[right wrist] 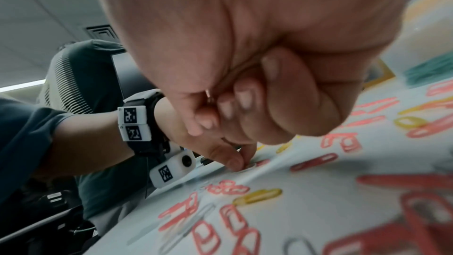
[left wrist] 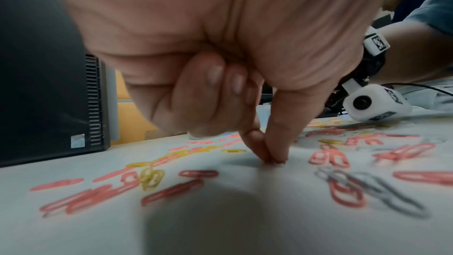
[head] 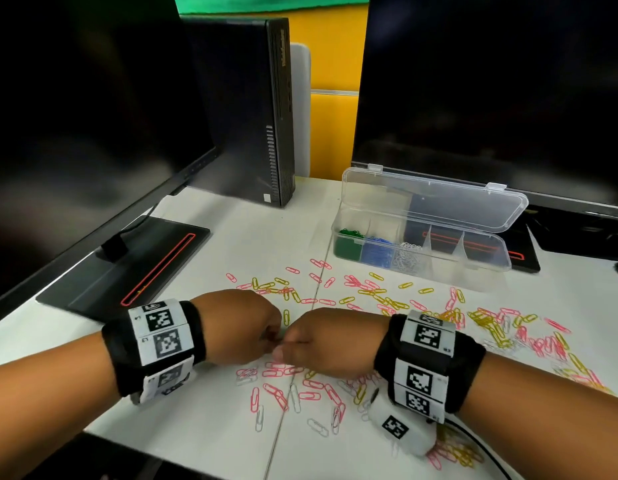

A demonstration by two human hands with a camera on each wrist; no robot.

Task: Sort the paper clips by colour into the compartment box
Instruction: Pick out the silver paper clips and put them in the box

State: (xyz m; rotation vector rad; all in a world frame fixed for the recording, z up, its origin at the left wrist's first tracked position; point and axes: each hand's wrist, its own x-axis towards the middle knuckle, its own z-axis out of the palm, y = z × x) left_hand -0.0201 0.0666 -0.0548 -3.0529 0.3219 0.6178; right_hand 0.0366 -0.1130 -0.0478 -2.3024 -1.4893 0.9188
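Left hand (left wrist: 220, 65) nearest: thumb and forefinger pinched down on the table (left wrist: 220, 220), likely lifting a clip, unseen. Right hand (head: 321, 341) curled; contents unclear. Loose paper clips (head: 387, 296) lie before the open compartment box (head: 422, 265).

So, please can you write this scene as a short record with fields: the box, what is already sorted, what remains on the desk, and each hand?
box: clear compartment box, lid open, at the back right of the white desk
sorted: green paper clips in the leftmost compartment, then blue, then silver; the others look empty
loose: pink paper clips, yellow and a few silver scattered on the desk
left hand: thumb and forefinger tips pinched together on the desk; what they pinch cannot be seen
right hand: fingers curled; contents not visible
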